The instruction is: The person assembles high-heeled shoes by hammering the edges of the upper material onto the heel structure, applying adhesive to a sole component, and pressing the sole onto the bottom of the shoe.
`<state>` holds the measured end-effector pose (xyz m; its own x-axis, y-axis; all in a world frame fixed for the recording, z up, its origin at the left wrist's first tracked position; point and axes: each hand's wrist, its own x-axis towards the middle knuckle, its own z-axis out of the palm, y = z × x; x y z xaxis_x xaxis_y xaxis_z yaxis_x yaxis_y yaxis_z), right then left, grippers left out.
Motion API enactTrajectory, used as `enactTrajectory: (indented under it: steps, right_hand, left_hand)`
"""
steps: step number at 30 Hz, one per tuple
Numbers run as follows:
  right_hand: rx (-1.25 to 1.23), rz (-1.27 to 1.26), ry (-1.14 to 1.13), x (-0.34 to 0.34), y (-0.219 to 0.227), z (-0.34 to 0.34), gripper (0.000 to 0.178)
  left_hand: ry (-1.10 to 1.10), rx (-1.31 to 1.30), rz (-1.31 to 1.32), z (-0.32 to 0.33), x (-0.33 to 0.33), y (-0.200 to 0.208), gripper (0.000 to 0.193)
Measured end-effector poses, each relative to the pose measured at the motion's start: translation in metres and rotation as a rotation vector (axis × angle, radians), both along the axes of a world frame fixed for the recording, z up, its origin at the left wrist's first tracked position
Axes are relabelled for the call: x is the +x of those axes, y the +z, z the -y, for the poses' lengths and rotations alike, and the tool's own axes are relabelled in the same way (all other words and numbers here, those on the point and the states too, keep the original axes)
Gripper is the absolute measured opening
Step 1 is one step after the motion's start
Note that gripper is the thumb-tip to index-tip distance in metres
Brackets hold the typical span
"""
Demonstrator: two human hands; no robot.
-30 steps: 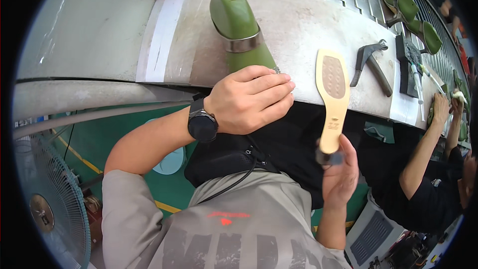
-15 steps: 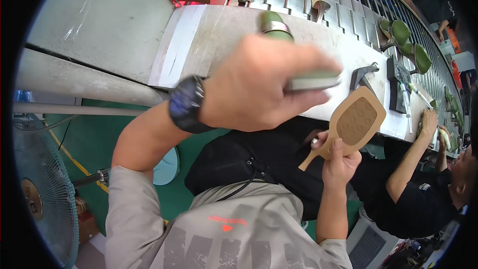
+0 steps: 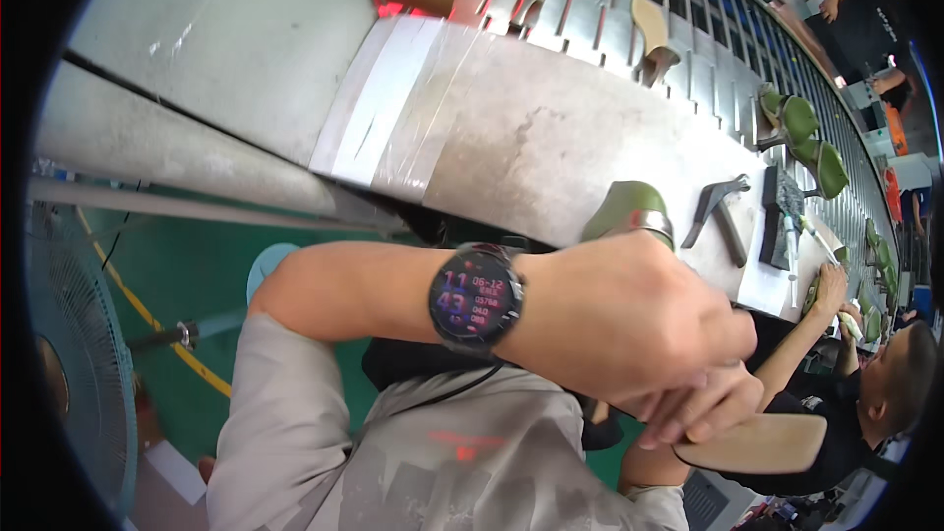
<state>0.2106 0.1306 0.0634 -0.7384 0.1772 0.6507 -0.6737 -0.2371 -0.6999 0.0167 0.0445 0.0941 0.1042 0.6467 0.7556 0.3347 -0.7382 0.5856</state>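
My left hand [image 3: 629, 320], below a wrist with a round dark watch [image 3: 477, 297], reaches right across my body, closed. A green shoe last [image 3: 619, 208] with a silvery strap sticks up from behind it; its other end is hidden by the hand. Just below and right, my right hand [image 3: 723, 401] grips a tan shoe sole [image 3: 762, 444], turned nearly edge-on. The two hands meet in front of my chest, and their fingers partly hide one another.
On the worktable [image 3: 521, 147] lie a dark hammer-like tool [image 3: 713, 208] and a black block [image 3: 780, 202] with slim tools. The slatted conveyor [image 3: 590, 25] beyond carries tan heeled soles [image 3: 651, 28] and green lasts [image 3: 798, 118]. A co-worker [image 3: 836, 413] works at right; a fan [image 3: 88, 354] stands left.
My left hand has come down and right, bringing the green last to my right hand. The sole has been lowered and turned from flat-on to nearly edge-on. The view has shifted somewhat.
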Motion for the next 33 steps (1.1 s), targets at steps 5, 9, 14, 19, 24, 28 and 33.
enactTrajectory:
  steps: [5, 9, 14, 19, 24, 28, 33]
  right_hand:
    - [-0.14, -0.155, -0.134, 0.016, -0.017, 0.014, 0.016]
    - [0.047, 0.193, -0.56, 0.023, 0.009, 0.04, 0.046]
    - [-0.01, 0.403, -0.573, 0.02, 0.014, 0.042, 0.042]
    - [-0.181, 0.485, -0.589, -0.007, 0.037, 0.045, 0.03]
    - [-0.158, 0.6, -0.472, -0.029, 0.048, 0.026, 0.027]
    - [-0.076, 0.577, -0.509, -0.032, 0.035, 0.022, 0.027]
    - [-0.115, 0.566, -0.545, -0.036, 0.037, 0.027, 0.026]
  left_hand:
    - [-0.009, 0.032, -0.039, 0.004, 0.014, -0.001, 0.012]
    - [0.044, 0.003, -0.017, -0.006, 0.002, 0.002, 0.022]
    - [0.081, -0.144, 0.135, -0.014, -0.033, 0.026, 0.028]
    - [-0.073, -0.406, 0.392, -0.022, -0.048, 0.019, 0.04]
    - [-0.205, -0.347, 0.595, -0.026, -0.034, 0.01, 0.068]
    - [-0.244, -0.411, 0.541, -0.022, -0.037, 0.01, 0.106]
    - [-0.202, -0.418, 0.435, -0.019, -0.039, 0.013, 0.105]
